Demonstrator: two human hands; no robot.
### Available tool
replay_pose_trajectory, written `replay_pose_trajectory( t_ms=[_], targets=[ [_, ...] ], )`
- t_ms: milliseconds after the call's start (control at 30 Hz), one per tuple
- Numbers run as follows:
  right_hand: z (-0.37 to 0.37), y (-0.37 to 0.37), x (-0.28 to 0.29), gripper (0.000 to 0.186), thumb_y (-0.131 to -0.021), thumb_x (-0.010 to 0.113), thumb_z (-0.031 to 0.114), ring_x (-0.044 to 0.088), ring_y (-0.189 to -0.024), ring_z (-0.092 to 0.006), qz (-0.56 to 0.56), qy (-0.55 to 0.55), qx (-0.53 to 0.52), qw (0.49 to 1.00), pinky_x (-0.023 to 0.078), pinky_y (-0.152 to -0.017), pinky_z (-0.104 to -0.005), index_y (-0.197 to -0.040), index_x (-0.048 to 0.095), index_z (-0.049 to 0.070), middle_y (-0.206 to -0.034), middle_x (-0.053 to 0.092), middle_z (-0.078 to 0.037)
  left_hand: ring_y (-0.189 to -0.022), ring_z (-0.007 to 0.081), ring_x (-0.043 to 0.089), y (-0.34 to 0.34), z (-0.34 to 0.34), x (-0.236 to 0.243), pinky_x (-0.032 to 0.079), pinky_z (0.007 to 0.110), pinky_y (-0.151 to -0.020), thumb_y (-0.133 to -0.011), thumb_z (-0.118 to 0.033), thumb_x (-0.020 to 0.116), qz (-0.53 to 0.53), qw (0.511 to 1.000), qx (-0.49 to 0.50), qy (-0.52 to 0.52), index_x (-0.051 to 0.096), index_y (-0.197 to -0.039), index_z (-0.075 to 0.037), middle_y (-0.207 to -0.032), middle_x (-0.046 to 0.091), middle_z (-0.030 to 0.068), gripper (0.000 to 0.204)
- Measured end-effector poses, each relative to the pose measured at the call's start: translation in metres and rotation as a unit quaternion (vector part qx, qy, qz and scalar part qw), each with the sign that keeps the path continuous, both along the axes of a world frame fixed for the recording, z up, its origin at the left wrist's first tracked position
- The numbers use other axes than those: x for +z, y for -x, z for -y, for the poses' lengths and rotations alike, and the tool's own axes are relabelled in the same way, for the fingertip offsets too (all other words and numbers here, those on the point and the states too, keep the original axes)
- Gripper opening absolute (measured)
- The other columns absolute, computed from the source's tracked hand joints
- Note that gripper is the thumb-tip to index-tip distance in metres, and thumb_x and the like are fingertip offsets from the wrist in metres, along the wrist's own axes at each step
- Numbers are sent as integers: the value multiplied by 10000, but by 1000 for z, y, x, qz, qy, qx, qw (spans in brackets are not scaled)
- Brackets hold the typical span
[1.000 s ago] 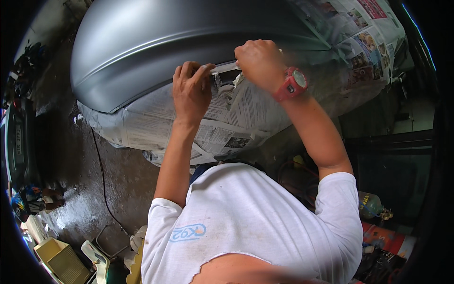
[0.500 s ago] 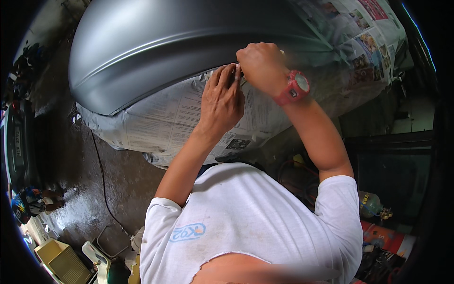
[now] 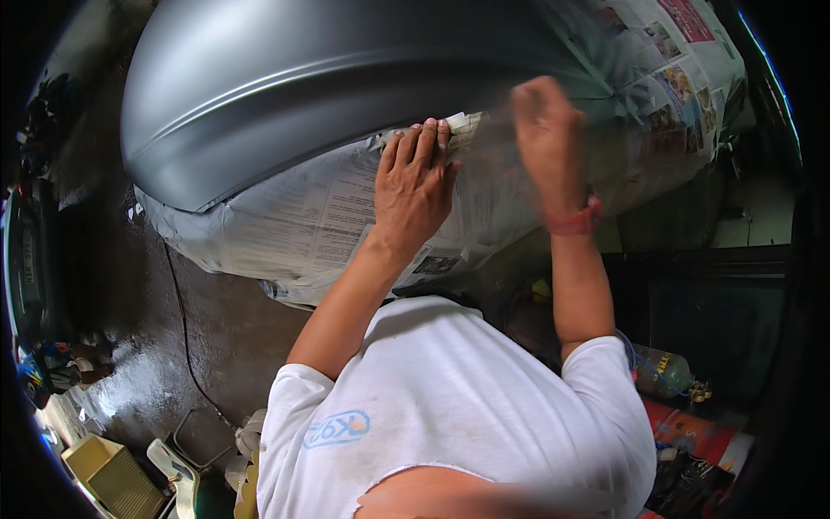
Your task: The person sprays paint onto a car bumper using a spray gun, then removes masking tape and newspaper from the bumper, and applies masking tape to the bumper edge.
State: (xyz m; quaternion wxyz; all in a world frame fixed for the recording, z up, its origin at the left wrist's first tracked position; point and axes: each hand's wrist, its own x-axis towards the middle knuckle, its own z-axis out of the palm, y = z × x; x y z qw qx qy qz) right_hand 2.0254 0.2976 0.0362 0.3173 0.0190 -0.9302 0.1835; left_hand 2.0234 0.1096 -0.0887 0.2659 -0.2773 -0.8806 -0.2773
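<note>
1. Head view looks down on your two hands working at the lower edge of a grey car body panel [image 3: 346, 78], where newspaper masking [image 3: 294, 216] meets the painted metal.
2. Your left hand [image 3: 415, 186] lies flat on the newspaper masking, fingers together and stretched up, not pinching anything; its fingertips press on the strip of masking tape [image 3: 462, 124] at the panel's edge.
3. The masking tape runs along that seam, just above your left fingertips and continuing toward your right hand.
4. Your right hand [image 3: 545, 130] is just beside the left, slightly higher, over the same seam. It is blurred, so you cannot tell whether its grip is spread or closed, or whether it holds the tape.
5. A red wristband [image 3: 575, 221] sits on your right wrist, below that hand.
6. More newspaper masking covers the car beyond your right hand, up to the far corner.
7. Well below both hands, the wet concrete floor [image 3: 147, 346] shows, with a black cable [image 3: 186, 346] trailing across it.
</note>
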Motion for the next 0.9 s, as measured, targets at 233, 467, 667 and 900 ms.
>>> replay_pose_trajectory(
  t_ms=[233, 467, 667, 900],
  targets=[
    [-13, -44, -3, 215, -1145, 717, 251, 483, -574, -11, 51, 317, 42, 946, 374, -532, -242, -1085, 741, 46, -632, 564, 61, -1387, 308, 561, 1, -8, 17, 384, 513, -1254, -1067, -318, 734, 15, 1000, -9, -7, 669, -1478, -20, -1433, 609, 114, 512],
    [14, -61, -6, 572, -1141, 691, 219, 698, -757, -147, 189, 237, 127, 944, 563, -764, -309, -1674, 546, 70, -911, 782, -78, -1184, 239, 659, -13, 0, 45, 504, 416, -1069, -1088, -252, 743, 127, 974, -67, -177, 744, -1404, -88, -1284, 706, 92, 356],
    [37, -65, -2, 773, -1144, 632, 197, 755, -795, -364, 299, 157, 277, 900, 572, -810, -390, -1788, 230, 52, -923, 772, -187, -904, 73, 649, -26, 36, 30, 536, 266, -801, -1007, -168, 888, 309, 830, -127, -446, 823, -1084, -32, -1022, 774, 9, 170],
    [5, -22, 44, 323, -1104, 694, 252, 755, -762, -379, 301, -96, 203, 927, 580, -743, -462, -1378, 715, 82, -761, 738, -150, -790, 92, 647, 3, 94, 26, 535, 287, -742, -1035, -208, 864, 208, 867, 81, -446, 788, -967, -16, -887, 746, 9, 218]
  ],
)
